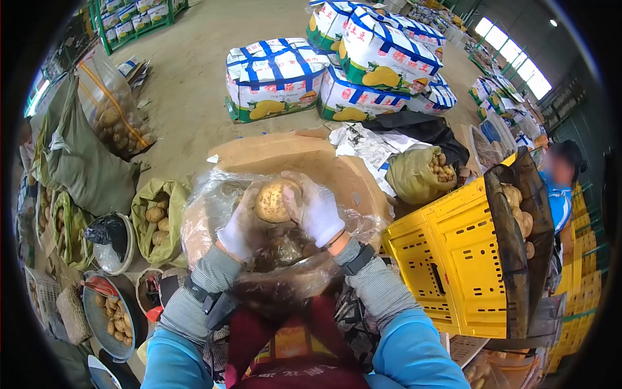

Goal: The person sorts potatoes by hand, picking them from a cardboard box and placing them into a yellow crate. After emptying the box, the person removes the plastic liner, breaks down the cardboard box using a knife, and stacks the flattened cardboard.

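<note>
A large round potato [273, 201] with specks of soil is held up between my two hands. My left hand [241, 223], in a whitish work glove, closes on its left side. My right hand [315, 209], gloved the same way, grips it from the right and over the top. Below them is a cardboard box [278, 155] lined with clear plastic film [202, 194]. Dark, dirty plastic lies in the box under the potato; what else is in there I cannot make out.
A yellow crate [447, 259] with potatoes stands close on the right, a co-worker [560, 175] beyond it. Green sacks of potatoes [159, 217] and a blue tub of potatoes [123, 324] are at left. Printed white bags [275, 78] are stacked ahead. A potato sack [414, 175] lies ahead right.
</note>
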A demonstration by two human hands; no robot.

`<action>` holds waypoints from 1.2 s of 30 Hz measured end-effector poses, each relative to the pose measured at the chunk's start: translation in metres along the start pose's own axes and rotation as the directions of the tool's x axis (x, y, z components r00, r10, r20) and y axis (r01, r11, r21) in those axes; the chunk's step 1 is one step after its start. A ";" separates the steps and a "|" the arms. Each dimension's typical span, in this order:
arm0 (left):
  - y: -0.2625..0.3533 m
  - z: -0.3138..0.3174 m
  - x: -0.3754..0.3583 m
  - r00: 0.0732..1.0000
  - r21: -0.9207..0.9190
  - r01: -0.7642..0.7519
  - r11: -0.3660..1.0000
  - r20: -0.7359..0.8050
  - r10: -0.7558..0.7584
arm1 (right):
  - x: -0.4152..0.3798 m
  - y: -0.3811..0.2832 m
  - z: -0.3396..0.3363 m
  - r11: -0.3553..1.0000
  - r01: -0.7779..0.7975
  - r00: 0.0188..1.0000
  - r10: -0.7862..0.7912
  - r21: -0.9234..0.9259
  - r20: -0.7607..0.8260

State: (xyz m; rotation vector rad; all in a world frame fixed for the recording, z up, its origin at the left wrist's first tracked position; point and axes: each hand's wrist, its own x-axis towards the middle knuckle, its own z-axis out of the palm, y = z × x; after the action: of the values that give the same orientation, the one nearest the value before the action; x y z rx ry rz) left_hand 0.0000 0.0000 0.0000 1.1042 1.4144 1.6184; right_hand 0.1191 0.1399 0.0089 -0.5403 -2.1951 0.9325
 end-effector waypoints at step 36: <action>-0.026 0.008 0.013 0.975 -0.185 0.120 0.975 -0.164 -0.150 | 0.008 0.016 -0.011 0.585 -0.479 0.865 0.440 0.654 0.240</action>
State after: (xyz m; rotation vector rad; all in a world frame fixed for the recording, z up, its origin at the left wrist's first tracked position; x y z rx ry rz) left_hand 0.0024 0.0187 -0.0237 0.7629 1.3970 1.7377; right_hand 0.1237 0.1602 0.0057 -0.7164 -1.5430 1.9681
